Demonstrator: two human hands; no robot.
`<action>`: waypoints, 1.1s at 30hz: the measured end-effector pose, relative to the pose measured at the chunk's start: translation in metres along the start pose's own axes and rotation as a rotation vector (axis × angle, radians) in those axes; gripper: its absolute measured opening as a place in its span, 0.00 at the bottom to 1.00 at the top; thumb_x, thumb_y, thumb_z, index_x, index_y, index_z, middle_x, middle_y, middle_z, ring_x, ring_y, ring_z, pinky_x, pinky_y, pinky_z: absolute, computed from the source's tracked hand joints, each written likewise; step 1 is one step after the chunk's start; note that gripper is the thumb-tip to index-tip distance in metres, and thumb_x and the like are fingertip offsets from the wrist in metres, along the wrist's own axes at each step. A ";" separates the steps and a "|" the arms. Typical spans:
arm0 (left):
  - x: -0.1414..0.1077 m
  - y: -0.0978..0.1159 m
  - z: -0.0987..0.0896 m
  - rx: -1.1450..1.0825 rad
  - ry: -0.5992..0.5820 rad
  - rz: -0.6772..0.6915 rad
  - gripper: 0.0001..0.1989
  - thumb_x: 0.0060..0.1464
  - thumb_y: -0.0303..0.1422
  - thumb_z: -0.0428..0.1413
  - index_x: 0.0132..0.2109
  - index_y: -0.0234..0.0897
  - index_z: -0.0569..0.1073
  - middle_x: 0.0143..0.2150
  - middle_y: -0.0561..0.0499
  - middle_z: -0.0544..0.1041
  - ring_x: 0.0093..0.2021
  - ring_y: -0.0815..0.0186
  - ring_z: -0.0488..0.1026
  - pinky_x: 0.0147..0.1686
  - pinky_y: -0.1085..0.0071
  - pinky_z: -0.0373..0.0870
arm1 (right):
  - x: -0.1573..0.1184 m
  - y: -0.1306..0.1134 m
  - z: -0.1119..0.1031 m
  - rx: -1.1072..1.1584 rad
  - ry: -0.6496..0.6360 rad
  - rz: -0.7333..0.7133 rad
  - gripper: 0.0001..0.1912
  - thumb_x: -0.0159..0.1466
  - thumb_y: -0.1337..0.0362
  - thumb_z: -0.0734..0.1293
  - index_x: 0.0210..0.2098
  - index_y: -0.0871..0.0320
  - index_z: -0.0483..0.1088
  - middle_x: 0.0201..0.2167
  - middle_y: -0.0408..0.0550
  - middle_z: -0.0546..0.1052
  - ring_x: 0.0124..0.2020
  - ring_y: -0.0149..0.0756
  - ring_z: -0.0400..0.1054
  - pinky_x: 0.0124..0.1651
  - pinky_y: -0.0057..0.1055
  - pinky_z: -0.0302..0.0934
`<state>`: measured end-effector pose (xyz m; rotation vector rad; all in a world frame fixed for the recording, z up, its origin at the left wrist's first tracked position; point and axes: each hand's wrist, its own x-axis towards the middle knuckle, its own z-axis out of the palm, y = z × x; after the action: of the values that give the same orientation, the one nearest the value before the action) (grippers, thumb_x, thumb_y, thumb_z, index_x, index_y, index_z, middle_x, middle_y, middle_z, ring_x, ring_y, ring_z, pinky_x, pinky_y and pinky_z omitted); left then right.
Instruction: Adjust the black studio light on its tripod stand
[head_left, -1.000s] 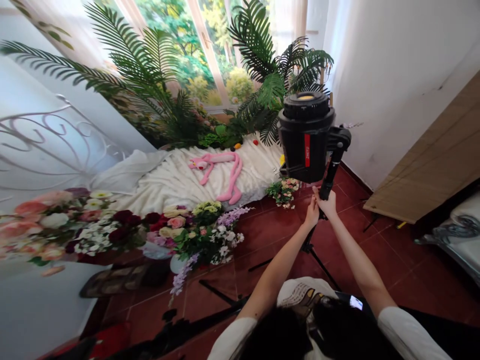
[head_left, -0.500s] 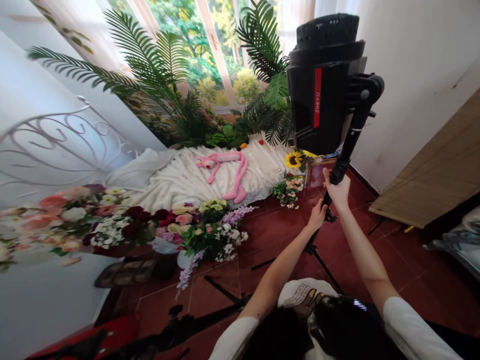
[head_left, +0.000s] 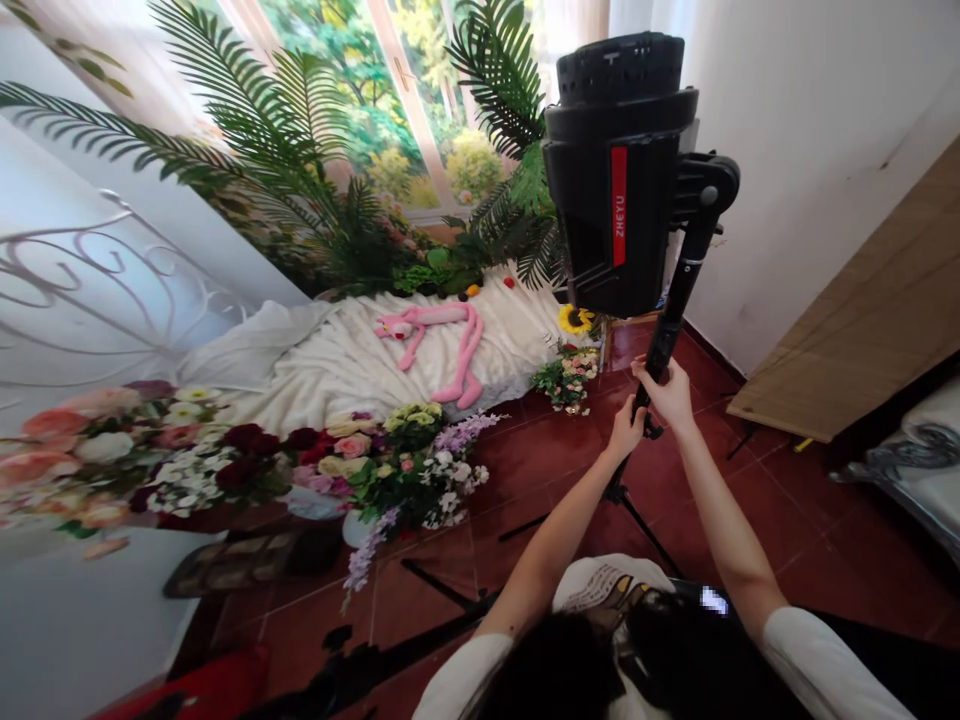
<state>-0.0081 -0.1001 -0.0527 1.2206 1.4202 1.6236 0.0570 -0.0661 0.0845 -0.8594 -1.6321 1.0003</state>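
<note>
A black studio light [head_left: 581,215] with a red stripe lettered ZHEYU sits on top of a black light stand [head_left: 681,285]. My right hand [head_left: 673,398] is closed round the stand's pole, some way below the lamp. Just under it, my left hand [head_left: 624,430] grips the same pole near a clamp knob [head_left: 654,431]. The pole leans a little to the right at its top. Beneath my hands, the stand's legs [head_left: 649,535] spread over the floor, partly hidden by my arms.
A pink plush toy [head_left: 442,315] lies on a white blanket [head_left: 337,345] before a window backdrop. Artificial flowers [head_left: 405,460] stand in front; palm leaves [head_left: 322,170] rise behind. Another black stand [head_left: 405,640] lies low at left. A brown panel [head_left: 847,330] leans at right on the red tiles.
The view has turned slightly, shifting most of the scene left. The lamp sits slightly lower and further left in view. Both hands keep hold of the pole.
</note>
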 end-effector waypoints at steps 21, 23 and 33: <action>0.002 -0.014 0.000 0.025 0.008 0.023 0.26 0.60 0.56 0.46 0.45 0.35 0.69 0.31 0.49 0.75 0.30 0.67 0.72 0.36 0.69 0.71 | -0.116 0.087 -0.055 -0.381 -0.273 -0.010 0.18 0.67 0.51 0.63 0.41 0.55 0.79 0.63 0.56 0.68 0.62 0.48 0.66 0.66 0.49 0.57; 0.002 -0.013 -0.001 0.027 -0.004 0.008 0.26 0.60 0.56 0.45 0.44 0.36 0.68 0.31 0.50 0.75 0.30 0.67 0.72 0.35 0.70 0.71 | -0.120 0.088 -0.053 -0.339 -0.252 0.017 0.19 0.66 0.50 0.63 0.44 0.55 0.79 0.62 0.57 0.70 0.62 0.49 0.66 0.66 0.50 0.57; 0.001 -0.011 -0.002 0.053 -0.009 0.017 0.25 0.61 0.55 0.45 0.43 0.37 0.67 0.31 0.52 0.73 0.30 0.68 0.70 0.35 0.71 0.69 | -0.135 0.093 -0.039 0.230 -0.117 0.351 0.31 0.62 0.43 0.66 0.58 0.55 0.70 0.57 0.57 0.75 0.56 0.47 0.72 0.55 0.49 0.69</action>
<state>-0.0113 -0.0976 -0.0630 1.2713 1.4590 1.5995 0.1345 -0.1403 -0.0449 -0.9621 -1.4521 1.4760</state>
